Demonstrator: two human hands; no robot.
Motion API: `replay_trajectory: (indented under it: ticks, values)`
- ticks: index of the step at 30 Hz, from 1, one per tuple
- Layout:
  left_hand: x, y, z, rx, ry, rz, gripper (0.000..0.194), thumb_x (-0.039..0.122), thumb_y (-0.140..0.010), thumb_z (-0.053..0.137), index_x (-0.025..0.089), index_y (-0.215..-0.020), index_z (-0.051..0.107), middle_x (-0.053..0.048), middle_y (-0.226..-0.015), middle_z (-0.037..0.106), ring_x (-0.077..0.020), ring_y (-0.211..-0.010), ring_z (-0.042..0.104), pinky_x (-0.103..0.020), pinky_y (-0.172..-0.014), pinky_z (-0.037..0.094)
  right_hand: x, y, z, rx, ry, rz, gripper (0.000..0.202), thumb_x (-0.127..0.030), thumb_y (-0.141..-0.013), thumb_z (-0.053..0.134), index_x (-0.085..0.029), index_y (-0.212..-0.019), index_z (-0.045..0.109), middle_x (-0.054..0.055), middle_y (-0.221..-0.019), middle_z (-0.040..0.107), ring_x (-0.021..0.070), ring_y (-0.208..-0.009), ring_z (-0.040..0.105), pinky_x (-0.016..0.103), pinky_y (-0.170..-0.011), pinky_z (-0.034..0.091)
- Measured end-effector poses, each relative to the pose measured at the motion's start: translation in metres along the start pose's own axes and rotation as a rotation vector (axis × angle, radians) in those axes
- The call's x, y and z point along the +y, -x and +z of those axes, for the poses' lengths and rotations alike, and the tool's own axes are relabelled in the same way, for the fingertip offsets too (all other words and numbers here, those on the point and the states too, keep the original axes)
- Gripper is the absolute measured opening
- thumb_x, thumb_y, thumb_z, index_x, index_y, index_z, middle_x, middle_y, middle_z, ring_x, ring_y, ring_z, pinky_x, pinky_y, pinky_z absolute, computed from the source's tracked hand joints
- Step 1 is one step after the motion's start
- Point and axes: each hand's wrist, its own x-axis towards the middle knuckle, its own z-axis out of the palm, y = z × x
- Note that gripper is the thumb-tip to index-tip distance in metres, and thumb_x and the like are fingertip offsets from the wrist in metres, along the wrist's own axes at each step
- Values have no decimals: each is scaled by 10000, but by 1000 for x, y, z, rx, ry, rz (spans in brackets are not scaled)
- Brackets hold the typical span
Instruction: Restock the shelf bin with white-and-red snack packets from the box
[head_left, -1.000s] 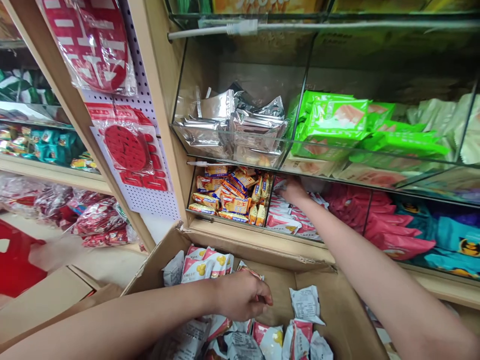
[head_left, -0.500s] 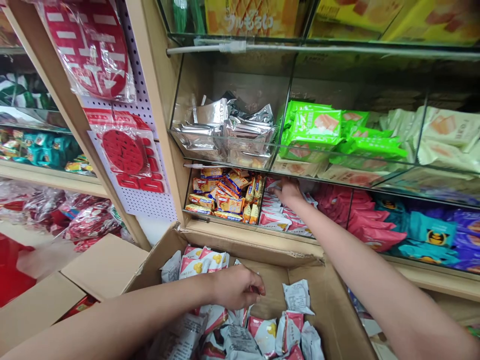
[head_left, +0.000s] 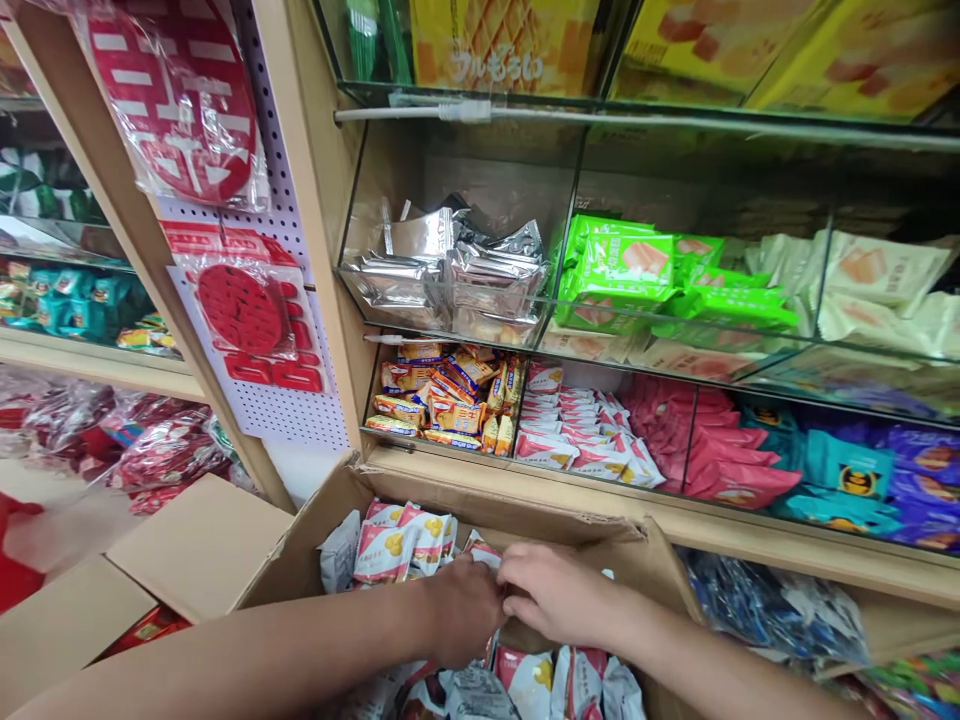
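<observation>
Now that right hand (head_left: 559, 595) has left shelf (head_left: 450, 462), it meets left hand (head_left: 465, 605) over carton (head_left: 480, 497).
Packets (head_left: 386, 550) close by; can't tell what either grip holds.

Head view, forward and downward, close

The hands (head_left: 517, 600) hide packets (head_left: 525, 678) beneath them (fingertips too), and the bottom edge cuts off the box (head_left: 667, 570).

Vivid green packets (head_left: 619, 262), plain silver pouches (head_left: 491, 255), purple packets (head_left: 926, 475) (seemingly gold-printed), white dark-dotted pegboard (head_left: 289, 420)
</observation>
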Motion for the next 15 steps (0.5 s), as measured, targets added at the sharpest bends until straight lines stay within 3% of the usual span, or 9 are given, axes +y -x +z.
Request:
replay_trajectory:
  ticks: [3,10,12,15]
  values:
    - [1,-5,6,-39,-153,8,262,265,-664,607,101,-865,642,-187,-895,623,-300,-852,559,-432,-748,404,15,1,25,-29,-238,147,258,-255,-747,496,-157,-975,566,87,-943,593,203,-884,551,290,-763,414]
    - [-8,-6,-1,-135,-65,46,110,242,-630,634,146,-673,665,-133,-664,654,-260,-699,603,-319,-599,422,34,-8,58,79,-895,343,707,-276,-565,688,-208,-1203,392,70,-1145,502,188,-966,520,286,-802,425]
    - [-10,-5,-8,-136,14,27,62,228,-614,634,170,-604,653,-91,-598,643,-231,-647,601,-284,-562,411,34,-11,64,67,-1094,381,711,-237,-562,677,-218,-1201,368,57,-1131,510,160,-919,540,266,-746,447]
    - [-16,-3,-20,-107,178,52,53,201,-635,601,207,-643,653,-29,-606,648,-175,-602,590,-234,-522,392,31,-16,72,80,-1231,531,481,-221,-599,626,-204,-1046,451,20,-951,568,102,-729,570,199,-579,448]
